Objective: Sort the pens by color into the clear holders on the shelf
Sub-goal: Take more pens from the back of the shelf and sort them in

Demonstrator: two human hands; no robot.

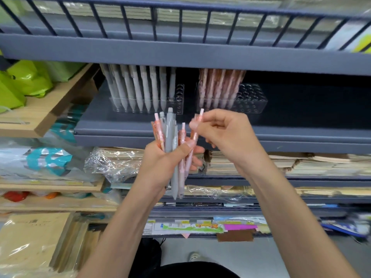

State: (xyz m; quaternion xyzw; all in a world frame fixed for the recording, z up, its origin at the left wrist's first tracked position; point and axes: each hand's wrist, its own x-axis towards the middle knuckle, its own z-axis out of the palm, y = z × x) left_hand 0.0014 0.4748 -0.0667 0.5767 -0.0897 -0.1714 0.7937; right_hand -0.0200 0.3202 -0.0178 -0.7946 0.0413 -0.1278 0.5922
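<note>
My left hand (160, 163) grips a mixed bundle of pens (170, 141), some grey and some pink-orange patterned, held upright in front of the shelf. My right hand (222, 133) pinches the upper end of one pink patterned pen (197, 122) that still stands among the bundle. On the grey shelf (120, 129) behind stand two clear holders: the left holder (176, 109) is filled with grey pens (138, 87) except its right end, and the right holder (255, 101) has pink-brown pens (218, 85) in its left half, with empty holes on its right.
A railed upper shelf (180, 27) hangs just above the holders. Green bags (26, 81) and a wooden board (50, 109) lie at the left. Stacked paper and plastic-wrapped goods (116, 163) fill the shelves below. A shoe (195, 256) shows on the floor.
</note>
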